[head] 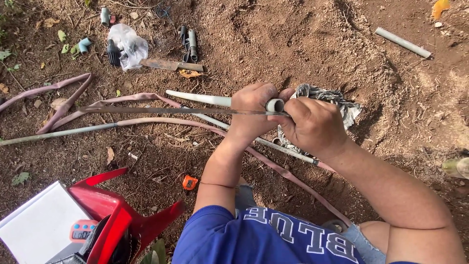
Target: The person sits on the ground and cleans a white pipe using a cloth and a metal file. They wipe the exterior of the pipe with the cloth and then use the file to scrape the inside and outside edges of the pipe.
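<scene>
My left hand grips a short grey plastic pipe near its open cut end; the pipe runs out to the left over bare soil. My right hand is closed on the handle end of a long thin saw blade, which lies flat across the pipe's end and stretches left. The two hands touch each other around the pipe end. Behind them lies a crumpled grey cloth on the dirt.
A flat pinkish hose and a thin grey pipe snake over the ground. Pipe fittings, a plastic bag and a knife lie at the back. A loose pipe piece is far right. A red stool and white board stand near left.
</scene>
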